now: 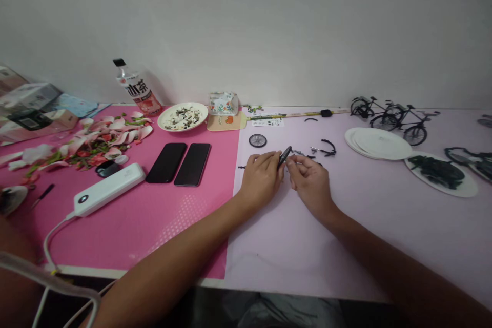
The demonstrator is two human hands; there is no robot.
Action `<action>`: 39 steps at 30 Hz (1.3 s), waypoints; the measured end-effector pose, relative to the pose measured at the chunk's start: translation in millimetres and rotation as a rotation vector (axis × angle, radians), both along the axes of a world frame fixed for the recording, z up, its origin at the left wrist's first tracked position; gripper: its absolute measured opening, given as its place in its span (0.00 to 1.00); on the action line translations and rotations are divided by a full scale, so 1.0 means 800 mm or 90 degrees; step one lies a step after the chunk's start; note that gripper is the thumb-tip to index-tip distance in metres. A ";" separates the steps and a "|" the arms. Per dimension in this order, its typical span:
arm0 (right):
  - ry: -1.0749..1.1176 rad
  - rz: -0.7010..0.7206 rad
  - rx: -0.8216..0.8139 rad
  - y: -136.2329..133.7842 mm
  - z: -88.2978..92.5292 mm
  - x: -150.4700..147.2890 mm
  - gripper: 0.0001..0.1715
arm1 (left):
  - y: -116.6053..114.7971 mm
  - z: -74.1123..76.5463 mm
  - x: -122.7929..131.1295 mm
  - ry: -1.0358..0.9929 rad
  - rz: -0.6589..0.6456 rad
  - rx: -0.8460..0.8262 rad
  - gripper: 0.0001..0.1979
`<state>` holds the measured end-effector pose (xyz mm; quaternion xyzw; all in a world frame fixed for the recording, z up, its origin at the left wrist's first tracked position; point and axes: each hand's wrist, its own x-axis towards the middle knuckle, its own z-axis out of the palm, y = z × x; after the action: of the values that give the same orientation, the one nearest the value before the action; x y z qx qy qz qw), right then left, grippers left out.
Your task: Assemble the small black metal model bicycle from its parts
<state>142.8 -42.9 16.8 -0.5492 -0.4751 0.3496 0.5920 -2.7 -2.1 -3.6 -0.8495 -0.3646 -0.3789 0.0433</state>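
My left hand (262,177) and my right hand (310,180) meet over the pale lilac mat (307,236), fingers pinched together. Between them they hold a small black part (285,156), tilted up to the right. Just beyond the hands lie a small black wheel (257,140), a curved black fender piece (328,147) and other tiny black parts. Both forearms reach in from the near edge.
Two black phones (179,163) and a white power bank (108,188) lie on the pink mat (154,220). At left are petals (100,138), a bottle (138,89) and a bowl (182,116). At right are white plates (378,143), model bicycles (395,115) and a plate of black parts (440,173).
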 end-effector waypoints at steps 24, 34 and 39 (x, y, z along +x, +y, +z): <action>0.032 -0.008 -0.039 -0.003 0.005 -0.001 0.38 | 0.003 -0.001 -0.001 0.033 -0.009 0.025 0.18; 0.039 -0.014 -0.040 -0.003 0.004 -0.001 0.39 | 0.003 0.002 -0.001 0.046 0.001 0.008 0.18; 0.035 -0.013 -0.037 -0.003 0.005 -0.002 0.39 | 0.004 0.002 -0.001 0.051 0.005 0.002 0.19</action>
<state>141.3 -45.4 20.8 -0.5613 -0.4430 0.3720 0.5919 -3.2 1.0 -1.8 -0.8623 -0.3656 -0.3451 0.0606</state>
